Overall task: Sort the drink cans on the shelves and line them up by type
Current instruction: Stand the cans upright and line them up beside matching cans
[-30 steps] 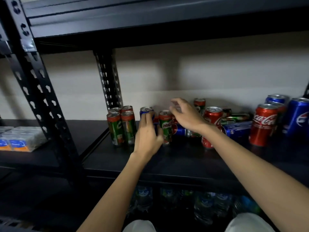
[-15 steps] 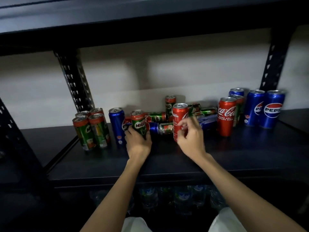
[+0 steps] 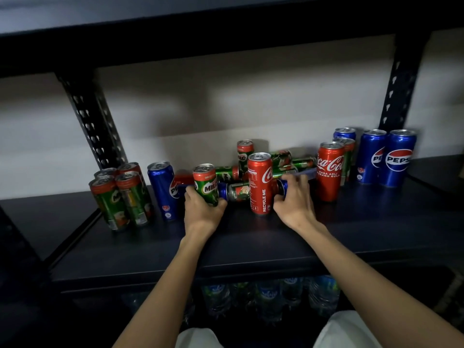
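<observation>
- Left hand [image 3: 204, 211] wraps around an upright green Milo can [image 3: 206, 184], fingers and thumb curled on its lower half, the can's base hidden in the grip.
- Right hand [image 3: 293, 200] reaches in just right of the tall red Coca-Cola can [image 3: 260, 183], fingers curled over a blue can lying on its side [image 3: 282, 185]; how firmly it holds, I cannot tell.
- That red Coca-Cola can stands upright on the shelf [image 3: 251, 247] between the two hands, its "RECYCLE ME" side to the camera.
- Just behind it: a heap of toppled cans [image 3: 286, 162], green and blue on their sides, with one upright Milo can at the back [image 3: 245, 153].
- Left of the red can: an upright blue Pepsi can [image 3: 163, 189], and beyond it a tight group of four Milo cans [image 3: 120, 194].
- Right of the red can: a second Coca-Cola can [image 3: 330, 170] standing, then two Pepsi cans side by side [image 3: 386, 156], touching, with another blue one behind.
- Under the shelf, water bottles [image 3: 266, 295] show dimly.
</observation>
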